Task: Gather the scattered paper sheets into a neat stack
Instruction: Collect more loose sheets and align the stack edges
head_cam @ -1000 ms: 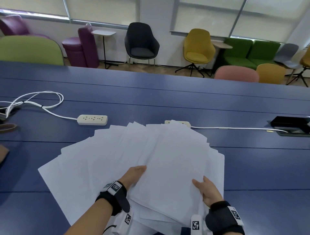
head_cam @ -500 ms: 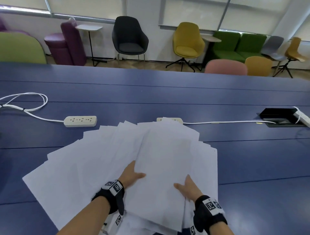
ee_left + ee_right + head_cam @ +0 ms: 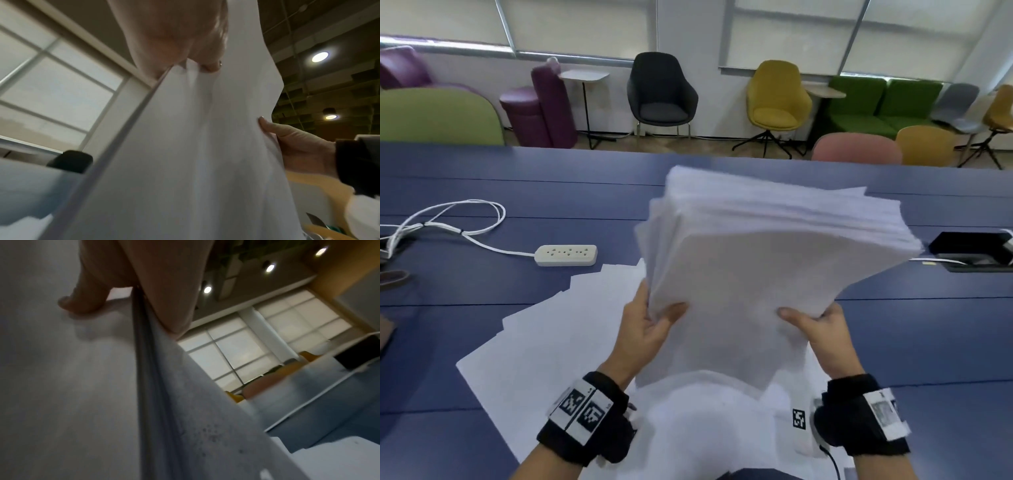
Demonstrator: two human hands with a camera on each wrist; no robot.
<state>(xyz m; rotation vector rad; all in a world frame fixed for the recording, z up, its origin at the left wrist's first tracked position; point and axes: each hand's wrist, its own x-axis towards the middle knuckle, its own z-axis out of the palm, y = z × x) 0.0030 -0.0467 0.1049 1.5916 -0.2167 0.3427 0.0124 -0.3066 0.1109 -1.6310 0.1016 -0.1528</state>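
A thick bundle of white paper sheets [image 3: 763, 267] is lifted off the blue table [image 3: 928, 342], tilted up toward me, its far edges still fanned. My left hand [image 3: 650, 325] pinches its left near edge, thumb on top. My right hand [image 3: 822, 329] grips its right near edge, thumb on the top sheet. In the left wrist view the bundle [image 3: 195, 154] fills the middle, my left hand [image 3: 185, 53] at its edge and my right hand [image 3: 298, 142] at its side. The right wrist view shows the bundle [image 3: 68, 386] edge-on under my right hand [image 3: 127, 293]. More loose sheets [image 3: 544, 342] lie spread on the table below.
A white power strip [image 3: 566, 255] with a looped white cable [image 3: 448, 219] lies at the left. A black cable box [image 3: 972, 250] sits in the table at the right. Chairs [image 3: 661, 92] stand beyond the far edge.
Both hands have closed on the upper sheets and lifted them off the table as one bundle, tilted upward. Before, the hands lay flat on the fanned sheets. The head view has shifted.
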